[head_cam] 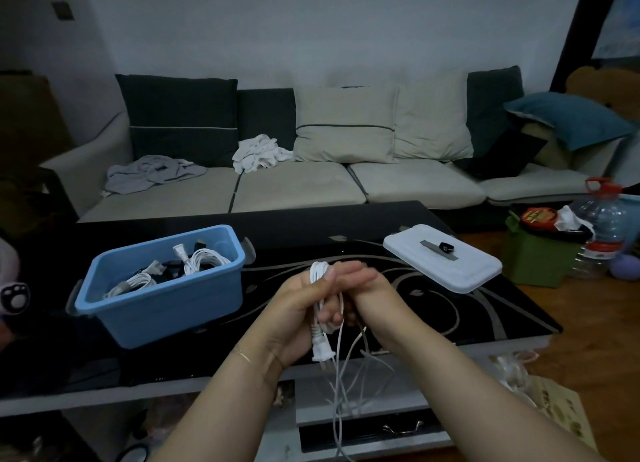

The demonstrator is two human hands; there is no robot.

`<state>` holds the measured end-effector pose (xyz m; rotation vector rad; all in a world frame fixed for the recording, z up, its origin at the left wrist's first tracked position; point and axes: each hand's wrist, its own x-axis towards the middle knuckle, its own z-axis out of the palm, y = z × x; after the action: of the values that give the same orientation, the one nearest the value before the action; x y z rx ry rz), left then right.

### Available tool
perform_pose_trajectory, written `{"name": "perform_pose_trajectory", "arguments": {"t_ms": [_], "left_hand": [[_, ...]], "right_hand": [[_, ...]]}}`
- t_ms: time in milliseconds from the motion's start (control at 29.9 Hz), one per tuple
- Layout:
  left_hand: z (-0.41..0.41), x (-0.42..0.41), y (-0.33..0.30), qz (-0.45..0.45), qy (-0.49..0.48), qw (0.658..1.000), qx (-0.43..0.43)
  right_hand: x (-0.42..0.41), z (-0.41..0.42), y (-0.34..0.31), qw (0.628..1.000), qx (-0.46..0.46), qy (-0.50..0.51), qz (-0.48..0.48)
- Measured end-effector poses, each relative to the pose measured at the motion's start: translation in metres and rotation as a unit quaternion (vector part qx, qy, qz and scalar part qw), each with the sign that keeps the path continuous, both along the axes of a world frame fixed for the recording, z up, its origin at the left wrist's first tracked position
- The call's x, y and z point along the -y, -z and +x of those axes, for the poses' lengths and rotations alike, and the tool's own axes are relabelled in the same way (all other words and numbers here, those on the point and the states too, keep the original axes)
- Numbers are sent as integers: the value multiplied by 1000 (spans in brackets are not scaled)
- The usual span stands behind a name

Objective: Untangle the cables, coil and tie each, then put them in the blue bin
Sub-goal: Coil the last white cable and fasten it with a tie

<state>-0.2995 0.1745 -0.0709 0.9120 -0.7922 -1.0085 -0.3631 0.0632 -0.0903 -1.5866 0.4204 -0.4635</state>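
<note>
I saw my left hand (pixel 298 309) gripping the white cable (pixel 320 323), plug (pixel 322 352) hanging below; my right hand (pixel 360 288) lay flat against it, right of the bin (pixel 162 288).

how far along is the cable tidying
Done: a few coiled white cables already lie in the blue bin. In hand: the left hand grips a part-wound white cable, the right hand alongside. Left: its loose tail needs winding, tying and binning.

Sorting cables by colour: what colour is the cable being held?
White, plug included. The head view shows the cable gripped in the left hand.
</note>
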Motion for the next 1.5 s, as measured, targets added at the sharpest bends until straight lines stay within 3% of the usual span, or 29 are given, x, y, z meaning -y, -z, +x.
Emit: {"name": "perform_pose_trajectory", "arguments": {"t_ms": [267,468,702,903,1036,1170,1304,1337,1404,1504], "left_hand": [[10,1,-1,-45,-79,987,-135],[20,3,3,0,-136,987,-89],[23,3,5,-20,-165,985,-40],[25,8,14,34,-204,971,118],[22,15,22,95,-210,941,246],[27,11,25,177,-210,867,415],[27,2,18,263,-180,765,559],[24,0,15,269,-163,774,550],[18,-3,8,260,-114,823,493],[16,-3,2,237,-43,850,468]], "right_hand": [[-8,-9,0,983,-70,-74,-152],[-1,-17,1,955,-112,-162,-220],[1,-18,5,939,-134,-177,-262],[-2,-15,3,922,-182,-169,-296],[1,-16,1,906,-207,-173,-327],[5,-21,-1,892,-246,-203,-322],[14,-26,-4,918,-187,-182,-298],[16,-26,-4,930,-156,-162,-289],[19,-26,-4,954,-93,-136,-249],[21,-26,-2,966,-44,-105,-233]]}}
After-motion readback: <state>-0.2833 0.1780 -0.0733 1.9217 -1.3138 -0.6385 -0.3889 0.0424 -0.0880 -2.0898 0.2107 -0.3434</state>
